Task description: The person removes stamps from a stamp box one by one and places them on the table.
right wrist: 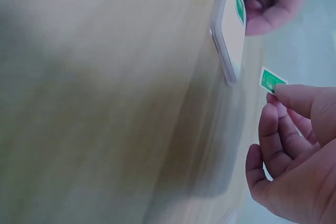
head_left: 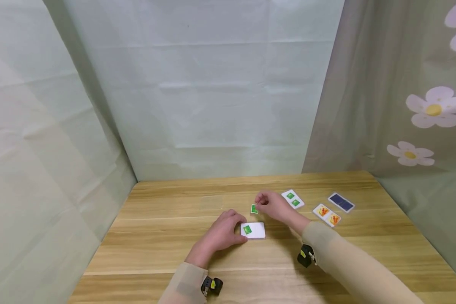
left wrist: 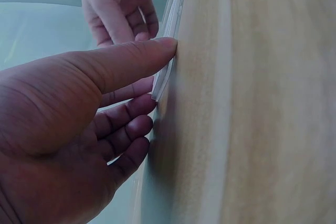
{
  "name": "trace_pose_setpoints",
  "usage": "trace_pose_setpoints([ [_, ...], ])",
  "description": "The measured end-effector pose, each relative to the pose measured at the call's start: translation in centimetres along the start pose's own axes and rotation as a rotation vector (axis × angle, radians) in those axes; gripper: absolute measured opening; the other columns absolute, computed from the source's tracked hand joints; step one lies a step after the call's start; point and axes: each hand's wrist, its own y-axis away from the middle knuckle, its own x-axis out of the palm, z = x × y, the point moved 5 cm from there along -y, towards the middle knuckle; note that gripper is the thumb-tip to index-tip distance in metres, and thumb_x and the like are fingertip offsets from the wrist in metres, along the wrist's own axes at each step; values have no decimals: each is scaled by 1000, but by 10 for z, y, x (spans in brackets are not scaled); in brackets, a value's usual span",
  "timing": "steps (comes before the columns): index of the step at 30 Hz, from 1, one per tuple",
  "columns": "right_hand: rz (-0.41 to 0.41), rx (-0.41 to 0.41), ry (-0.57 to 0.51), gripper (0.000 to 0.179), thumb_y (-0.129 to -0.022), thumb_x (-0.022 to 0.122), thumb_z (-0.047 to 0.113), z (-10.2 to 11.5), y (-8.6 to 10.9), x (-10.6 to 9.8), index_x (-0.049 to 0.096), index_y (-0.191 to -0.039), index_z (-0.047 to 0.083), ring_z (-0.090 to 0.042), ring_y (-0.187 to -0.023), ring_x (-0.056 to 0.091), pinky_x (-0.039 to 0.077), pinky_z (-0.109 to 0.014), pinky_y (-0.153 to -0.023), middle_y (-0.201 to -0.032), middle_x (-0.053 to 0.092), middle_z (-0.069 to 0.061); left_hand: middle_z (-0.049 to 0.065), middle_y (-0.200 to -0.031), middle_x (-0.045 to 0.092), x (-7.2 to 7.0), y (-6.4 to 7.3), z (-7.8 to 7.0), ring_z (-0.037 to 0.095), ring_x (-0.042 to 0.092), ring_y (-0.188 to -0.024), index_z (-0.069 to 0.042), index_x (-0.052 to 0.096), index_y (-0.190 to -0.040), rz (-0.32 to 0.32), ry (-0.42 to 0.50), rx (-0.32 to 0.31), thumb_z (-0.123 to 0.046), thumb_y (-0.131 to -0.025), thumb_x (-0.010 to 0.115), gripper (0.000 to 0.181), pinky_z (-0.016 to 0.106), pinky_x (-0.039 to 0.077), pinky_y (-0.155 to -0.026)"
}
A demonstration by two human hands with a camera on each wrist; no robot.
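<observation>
Your wooden table (head_left: 137, 253) sat under everything. Your left hand (head_left: 220, 234) gripped the left end of the white card stack (head_left: 257, 230) between thumb and fingers; your right hand (head_left: 275, 207) was just beyond it. Over to the right lay a double-green card (head_left: 293, 199), a fruit card (head_left: 327, 215) and a dark blue card (head_left: 341, 202). One green square (head_left: 247, 229) lay on the stack; your right thumb and finger pinched a second green square (head_left: 253, 209), maybe lettered, too small to read.

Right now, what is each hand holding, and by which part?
Right hand: a small green card, pinched at one edge. Left hand: the white card stack, held by its left end.
</observation>
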Motion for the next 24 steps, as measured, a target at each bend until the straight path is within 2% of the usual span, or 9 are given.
trace_pose_setpoints([
  [6, -17, 22, 30, 5, -103, 79, 9, -1, -18, -1, 75, -105, 8, -18, -92, 64, 55, -33, -80, -97, 71, -1, 7, -124, 66, 0, -1, 0, 27, 60, -117, -6, 75, -126, -4, -2, 7, -25, -87, 96, 48, 46, 52, -105],
  [12, -29, -4, 55, 4, -103, 79, 8, -5, -32, 0, 75, -101, 9, -17, -89, 64, 54, -33, -80, -94, 72, 0, 6, -124, 66, 0, -2, 0, 26, 60, -117, -6, 75, -127, -1, 1, -2, -24, -88, 96, 48, 45, 52, -106],
  [18, -25, 20, 68, 5, -104, 78, 11, -7, -40, 2, 75, -105, 6, -17, -89, 63, 53, -33, -80, -95, 71, 0, 6, -123, 65, -1, -2, 0, 26, 60, -117, -7, 75, -126, 5, 6, -3, -24, -87, 97, 48, 45, 52, -106],
  [24, -38, 39, 107, 6, -105, 79, 16, -9, -45, 6, 76, -104, 11, -17, -88, 63, 54, -35, -81, -97, 71, 0, 5, -123, 65, -1, -1, 1, 26, 60, -117, -7, 75, -125, 2, 0, 4, -25, -87, 97, 48, 45, 52, -106],
])
